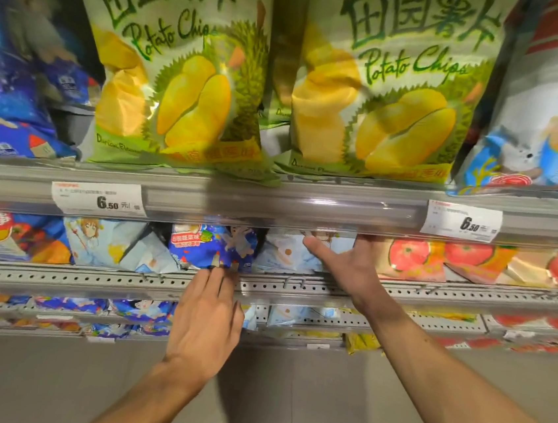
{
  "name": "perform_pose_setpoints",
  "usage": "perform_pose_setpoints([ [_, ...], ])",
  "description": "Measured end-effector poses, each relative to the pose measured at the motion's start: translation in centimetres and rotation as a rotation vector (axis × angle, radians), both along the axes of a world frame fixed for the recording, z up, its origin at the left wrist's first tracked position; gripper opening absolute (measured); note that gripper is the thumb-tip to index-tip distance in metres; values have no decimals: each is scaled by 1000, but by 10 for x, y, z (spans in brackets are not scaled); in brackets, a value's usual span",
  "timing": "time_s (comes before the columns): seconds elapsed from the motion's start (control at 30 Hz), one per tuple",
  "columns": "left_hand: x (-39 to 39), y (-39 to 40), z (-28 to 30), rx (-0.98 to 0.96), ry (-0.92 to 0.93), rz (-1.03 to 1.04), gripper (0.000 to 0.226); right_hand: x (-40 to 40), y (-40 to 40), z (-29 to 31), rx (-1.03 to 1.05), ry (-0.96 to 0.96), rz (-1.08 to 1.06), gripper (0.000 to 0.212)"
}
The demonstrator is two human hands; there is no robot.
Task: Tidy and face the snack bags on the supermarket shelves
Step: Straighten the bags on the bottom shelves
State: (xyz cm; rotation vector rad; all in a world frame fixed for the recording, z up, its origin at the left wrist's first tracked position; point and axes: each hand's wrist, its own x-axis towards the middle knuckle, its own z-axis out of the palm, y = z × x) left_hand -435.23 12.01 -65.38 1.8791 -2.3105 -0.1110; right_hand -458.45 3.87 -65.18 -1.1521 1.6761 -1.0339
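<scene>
On the middle shelf a dark blue snack bag [213,247] with a cartoon figure stands between pale blue bags. My left hand [207,321] reaches up to its lower edge, fingertips touching the bag's bottom at the shelf rail; I cannot see a grip. My right hand [344,266] is spread, thumb out, fingers pushed in against a pale blue bag [283,253] under the upper shelf's lip; the fingertips are hidden. Two large green durian potato chip bags [182,73] [387,88] face forward on the shelf above.
A perforated metal rail [434,289] fronts the middle shelf. Price tags [100,197] [462,222] hang on the upper shelf edge. Tomato-print bags [414,258] sit to the right, blue bags [10,97] upper left, more bags on lower shelves. Grey floor lies below.
</scene>
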Motion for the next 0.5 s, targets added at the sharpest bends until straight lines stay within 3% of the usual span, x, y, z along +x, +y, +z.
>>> perform_pose_setpoints([
  [0.1, 1, 2, 0, 57, -12, 5, 49, -11, -2, -4, 21, 51, -3, 44],
  [0.27, -4, 3, 3, 86, -35, 43, 55, -31, 1, -5, -29, 119, 88, 28],
  [0.5, -3, 2, 5, 64, 94, 47, 47, -29, 10, -1, -5, 152, 75, 64],
])
